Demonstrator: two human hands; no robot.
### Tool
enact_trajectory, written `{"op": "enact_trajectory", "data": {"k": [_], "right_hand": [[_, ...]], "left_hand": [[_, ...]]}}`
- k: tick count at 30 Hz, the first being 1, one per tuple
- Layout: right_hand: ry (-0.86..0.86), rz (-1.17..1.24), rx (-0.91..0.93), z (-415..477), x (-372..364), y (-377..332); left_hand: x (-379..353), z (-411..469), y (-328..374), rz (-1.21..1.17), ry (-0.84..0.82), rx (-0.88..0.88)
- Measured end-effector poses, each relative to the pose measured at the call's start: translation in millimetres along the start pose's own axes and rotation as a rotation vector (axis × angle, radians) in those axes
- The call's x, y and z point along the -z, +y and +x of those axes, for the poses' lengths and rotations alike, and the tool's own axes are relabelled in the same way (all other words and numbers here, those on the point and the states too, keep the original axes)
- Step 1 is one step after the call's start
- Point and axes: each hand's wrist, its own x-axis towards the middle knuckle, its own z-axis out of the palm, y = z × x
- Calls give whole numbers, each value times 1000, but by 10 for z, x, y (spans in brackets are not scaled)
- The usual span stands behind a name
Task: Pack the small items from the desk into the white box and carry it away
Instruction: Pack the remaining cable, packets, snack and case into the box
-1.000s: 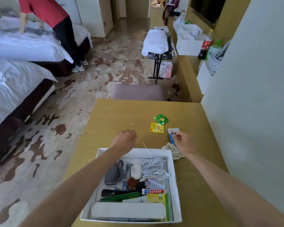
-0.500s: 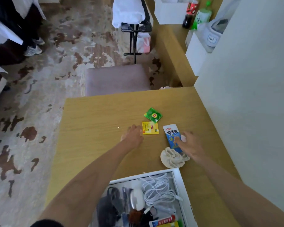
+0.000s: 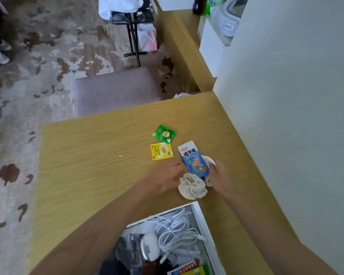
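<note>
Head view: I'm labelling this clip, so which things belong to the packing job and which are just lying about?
Job: white box, green tea sachet, yellow tea sachet, blue snack packet, beige cloth pouch, all on the desk.
Lying about: stool, folding rack, pink bag, bottles on the counter.

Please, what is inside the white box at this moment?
Inside the white box lie a coiled white cable, a white rounded device, a red-and-white tube and dark items. The left forearm covers its left part; the near end is out of frame.
</note>
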Motion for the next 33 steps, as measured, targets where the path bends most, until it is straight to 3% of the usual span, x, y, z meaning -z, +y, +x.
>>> {"op": "enact_trajectory", "data": {"k": [8, 11, 14, 18, 21, 27, 33], "right_hand": [[6, 117, -67, -83, 232, 45], [32, 140, -136, -114, 324, 149], [48, 190, -182, -176, 443, 229], [-2, 308, -90, -314, 626, 191], [-13, 344, -36, -409, 730, 86], [-90, 465, 72, -628, 760, -322], [-211, 553, 205, -966, 666, -798]], "left_hand": [[7, -75, 221, 172, -259, -123], [25, -56, 261, 426, -262, -237], [46, -21, 310, 455, -200, -200], [-9, -80, 281, 383, -181, -130], [76, -173, 268, 147, -91, 99], [457, -537, 507, -503, 305, 491], [830, -1285, 822, -1224, 775, 707]]}}
